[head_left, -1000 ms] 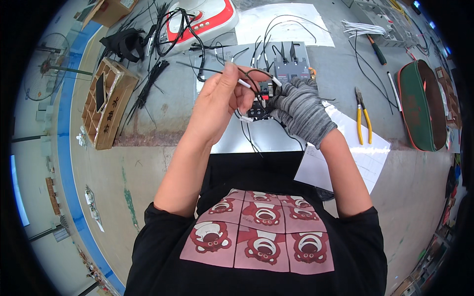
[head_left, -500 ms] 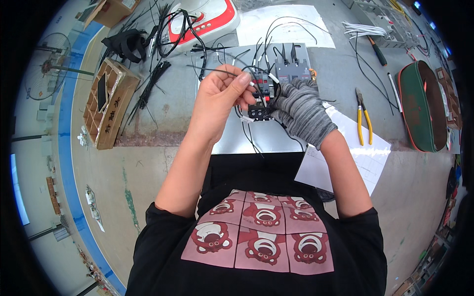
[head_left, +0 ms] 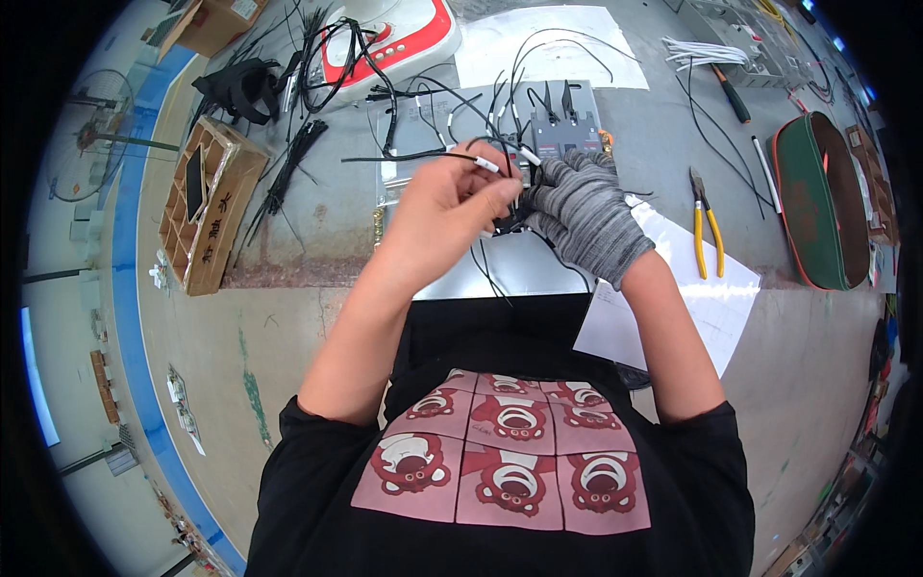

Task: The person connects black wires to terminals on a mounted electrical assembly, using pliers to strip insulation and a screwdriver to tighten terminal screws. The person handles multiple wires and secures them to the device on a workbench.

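Note:
My bare left hand [head_left: 447,212] is closed, thumb against curled fingers, on a black wire [head_left: 404,156] that carries a white marker sleeve [head_left: 487,164]. Close beside it my right hand [head_left: 591,216], in a grey knitted glove with bare fingertips, bends its fingers in over the wiring; what they grip is hidden. Both hands are over a metal mounting plate [head_left: 519,267]. On the plate a dark grey circuit breaker [head_left: 567,135] stands just beyond the glove. My fingers mostly cover the smaller device between the hands. Several loose black wires rise around it.
Yellow-handled pliers [head_left: 709,236] and paper sheets [head_left: 673,308] lie to the right, near a green open case [head_left: 817,212] and a screwdriver [head_left: 733,94]. At left stand a wooden compartment box [head_left: 216,207] and a bundle of black cable ties [head_left: 288,173]. A red-and-white machine [head_left: 423,43] sits behind.
My left hand has moved right and slightly down, turning so its back covers more of the small device. The sleeved wire has shifted with it. The gloved right hand has barely moved.

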A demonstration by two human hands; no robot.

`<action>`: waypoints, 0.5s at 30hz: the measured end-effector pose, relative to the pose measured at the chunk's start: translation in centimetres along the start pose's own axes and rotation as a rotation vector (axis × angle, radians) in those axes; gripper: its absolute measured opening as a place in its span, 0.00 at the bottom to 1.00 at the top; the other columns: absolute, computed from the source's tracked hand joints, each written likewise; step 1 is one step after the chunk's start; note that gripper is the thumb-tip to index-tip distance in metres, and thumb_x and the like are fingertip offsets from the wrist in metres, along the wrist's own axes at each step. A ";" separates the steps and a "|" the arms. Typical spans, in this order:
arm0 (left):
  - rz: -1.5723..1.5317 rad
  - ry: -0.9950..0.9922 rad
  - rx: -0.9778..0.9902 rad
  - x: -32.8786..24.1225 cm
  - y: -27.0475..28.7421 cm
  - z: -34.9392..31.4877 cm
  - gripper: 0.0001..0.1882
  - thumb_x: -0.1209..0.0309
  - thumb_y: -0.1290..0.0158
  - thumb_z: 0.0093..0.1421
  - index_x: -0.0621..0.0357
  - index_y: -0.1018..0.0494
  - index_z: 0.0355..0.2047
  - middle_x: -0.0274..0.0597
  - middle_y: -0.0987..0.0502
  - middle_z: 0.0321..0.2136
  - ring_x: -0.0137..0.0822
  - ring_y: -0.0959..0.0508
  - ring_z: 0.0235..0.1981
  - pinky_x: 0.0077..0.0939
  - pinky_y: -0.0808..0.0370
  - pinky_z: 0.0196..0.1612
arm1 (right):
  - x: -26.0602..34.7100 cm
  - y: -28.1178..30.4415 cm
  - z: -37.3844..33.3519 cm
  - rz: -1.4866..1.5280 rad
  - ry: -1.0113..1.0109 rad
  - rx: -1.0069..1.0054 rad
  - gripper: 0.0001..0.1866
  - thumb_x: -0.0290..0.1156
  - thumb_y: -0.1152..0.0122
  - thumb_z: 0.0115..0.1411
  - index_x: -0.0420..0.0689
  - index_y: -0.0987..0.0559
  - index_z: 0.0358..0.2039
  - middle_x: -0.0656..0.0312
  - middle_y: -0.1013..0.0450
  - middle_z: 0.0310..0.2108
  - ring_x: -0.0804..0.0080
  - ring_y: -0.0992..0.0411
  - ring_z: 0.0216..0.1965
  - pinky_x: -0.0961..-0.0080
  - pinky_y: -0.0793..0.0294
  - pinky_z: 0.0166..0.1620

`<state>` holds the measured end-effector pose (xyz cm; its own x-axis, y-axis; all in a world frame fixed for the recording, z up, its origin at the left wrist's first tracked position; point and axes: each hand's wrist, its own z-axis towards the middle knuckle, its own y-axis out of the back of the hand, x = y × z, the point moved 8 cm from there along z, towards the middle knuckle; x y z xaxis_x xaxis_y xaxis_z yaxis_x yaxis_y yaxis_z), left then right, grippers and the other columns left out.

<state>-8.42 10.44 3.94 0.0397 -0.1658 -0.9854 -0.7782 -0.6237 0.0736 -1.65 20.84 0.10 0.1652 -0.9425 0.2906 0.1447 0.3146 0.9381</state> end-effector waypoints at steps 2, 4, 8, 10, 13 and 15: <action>0.108 -0.006 0.015 0.8 -0.8 -0.2 0.06 0.76 0.45 0.58 0.63 0.28 0.36 0.32 0.27 0.26 0.21 0.29 0.26 0.14 0.32 0.30 | 0.0 -0.1 0.4 -0.030 -0.032 0.078 0.13 0.41 0.41 0.54 0.49 0.19 0.37 0.53 0.28 0.37 0.53 0.32 0.42 0.55 0.37 0.50; 0.148 -0.010 0.025 1.2 -0.9 -0.2 0.07 0.77 0.46 0.60 0.64 0.28 0.38 0.31 0.26 0.27 0.19 0.29 0.28 0.14 0.32 0.30 | 0.3 0.4 0.2 -0.036 -0.024 0.048 0.12 0.40 0.43 0.55 0.49 0.20 0.37 0.54 0.28 0.36 0.53 0.32 0.42 0.55 0.38 0.50; 0.173 0.008 0.023 1.4 -0.4 0.3 0.06 0.78 0.46 0.59 0.65 0.27 0.38 0.32 0.26 0.27 0.21 0.28 0.28 0.15 0.31 0.31 | 0.1 0.0 -0.1 -0.015 0.000 -0.027 0.11 0.38 0.43 0.56 0.52 0.19 0.38 0.55 0.28 0.37 0.53 0.32 0.42 0.55 0.38 0.51; 0.128 0.014 0.011 1.5 -0.1 0.4 0.07 0.78 0.46 0.59 0.65 0.27 0.38 0.33 0.25 0.27 0.21 0.27 0.28 0.16 0.30 0.32 | 0.0 0.4 -0.3 0.014 0.006 -0.066 0.10 0.37 0.42 0.56 0.54 0.19 0.38 0.55 0.28 0.38 0.54 0.32 0.43 0.56 0.39 0.53; 0.059 0.001 -0.034 1.5 0.2 0.3 0.07 0.79 0.46 0.59 0.65 0.27 0.39 0.34 0.25 0.26 0.23 0.26 0.28 0.17 0.29 0.32 | 0.0 1.6 -0.5 0.119 -0.005 -0.037 0.12 0.33 0.38 0.53 0.49 0.19 0.39 0.54 0.26 0.40 0.55 0.30 0.43 0.59 0.36 0.53; 0.011 -0.015 -0.064 1.5 0.1 0.0 0.07 0.80 0.46 0.58 0.66 0.27 0.37 0.33 0.26 0.24 0.23 0.27 0.27 0.18 0.29 0.32 | -0.9 3.1 -0.4 0.401 -0.128 -0.080 0.12 0.33 0.37 0.54 0.45 0.20 0.40 0.55 0.25 0.38 0.61 0.28 0.41 0.64 0.32 0.50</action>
<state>-8.49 10.12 2.45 0.0217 -0.1616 -0.9866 -0.7370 -0.6694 0.0934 -0.99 22.73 2.69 0.1027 -0.7485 0.6551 0.1699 0.6621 0.7299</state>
